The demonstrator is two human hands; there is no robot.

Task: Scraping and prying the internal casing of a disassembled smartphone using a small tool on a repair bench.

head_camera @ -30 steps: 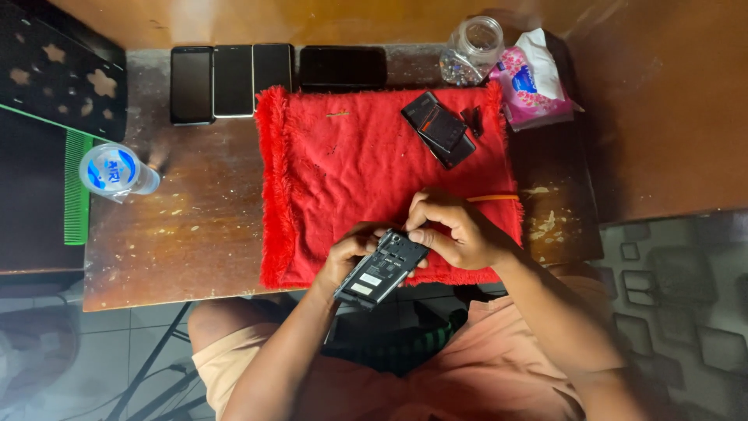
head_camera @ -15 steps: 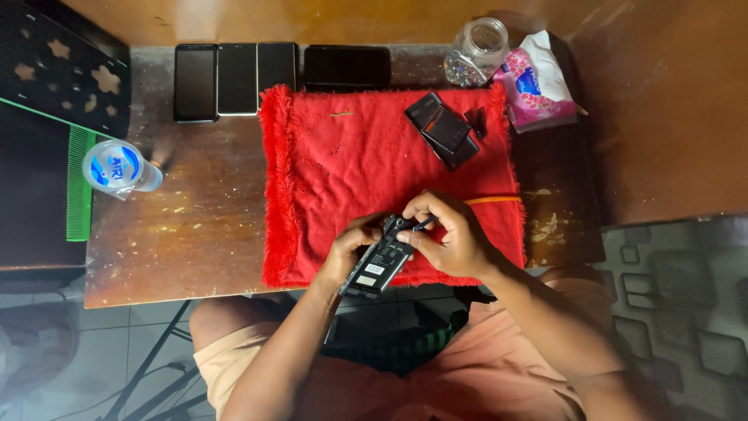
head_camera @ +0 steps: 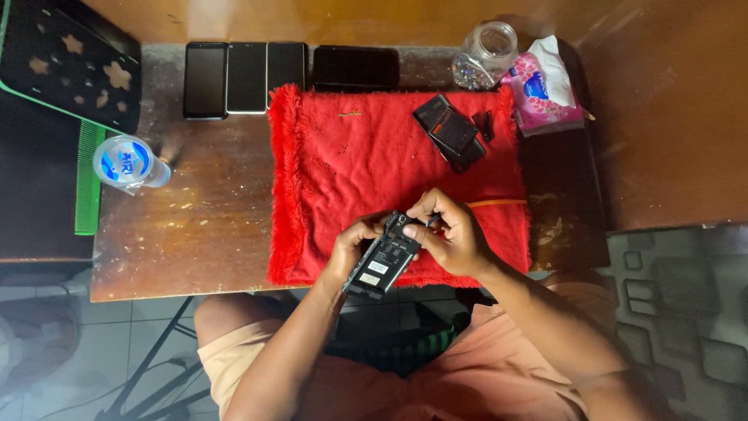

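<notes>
We cradle the opened phone [head_camera: 386, 256] in the left hand [head_camera: 352, 248] at the desk's [head_camera: 195, 226] near edge; right hand [head_camera: 452, 234] fingertips pinch its top edge, so we pry gently.

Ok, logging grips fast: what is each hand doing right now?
Left hand: closed around the opened black phone with its back cover off, gripping its side.
Right hand: fingers pinched at the phone's top end; anything between them cannot be told.
</notes>
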